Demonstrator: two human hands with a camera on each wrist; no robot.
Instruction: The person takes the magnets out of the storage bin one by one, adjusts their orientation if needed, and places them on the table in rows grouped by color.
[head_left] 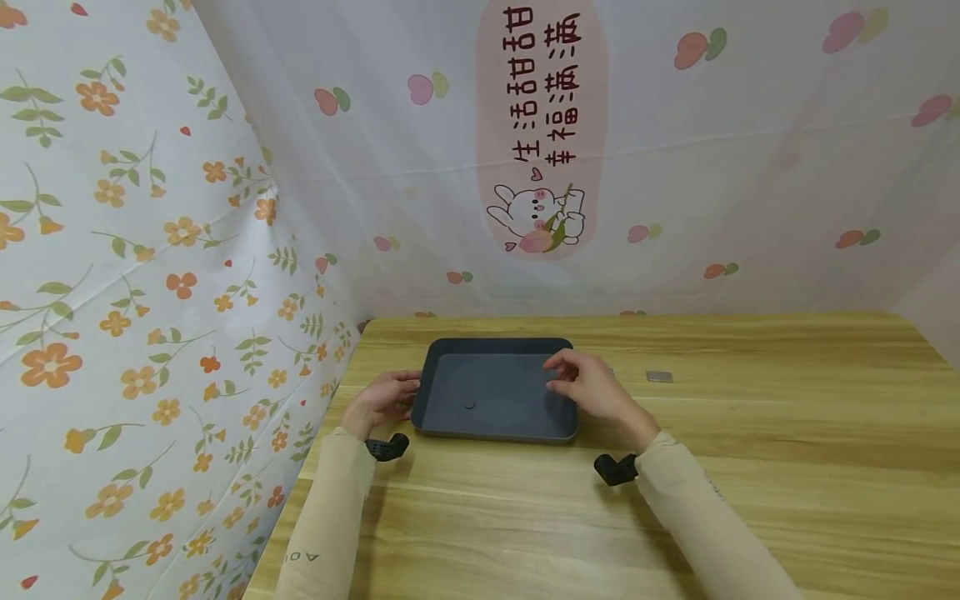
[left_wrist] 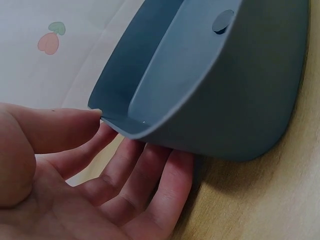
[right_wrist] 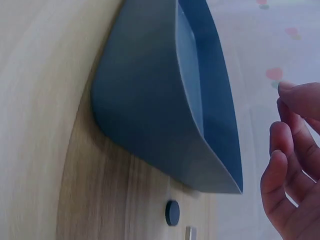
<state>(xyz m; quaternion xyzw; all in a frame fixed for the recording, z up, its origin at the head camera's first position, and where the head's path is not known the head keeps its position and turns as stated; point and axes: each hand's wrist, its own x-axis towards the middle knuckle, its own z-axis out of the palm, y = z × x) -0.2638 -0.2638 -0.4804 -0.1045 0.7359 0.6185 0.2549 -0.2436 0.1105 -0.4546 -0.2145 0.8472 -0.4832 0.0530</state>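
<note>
Left hand point(left_wrist: 75, 185) under tray point(left_wrist: 235, 100) rim, dark disc point(right_wrist: 172, 212) beside tray

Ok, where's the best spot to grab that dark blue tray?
Probably the short left rim of the tray, where the left hand already rests, fingers under the flared lip and thumb on top. The sloped wall gives room underneath.

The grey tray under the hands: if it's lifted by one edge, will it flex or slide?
The grey tray looks like thin moulded plastic with a smooth matte wall, so probably light and slightly flexible. Its wide flat base makes tipping unlikely, but it may slide on the wooden table. The left hand steadies one end.
</note>
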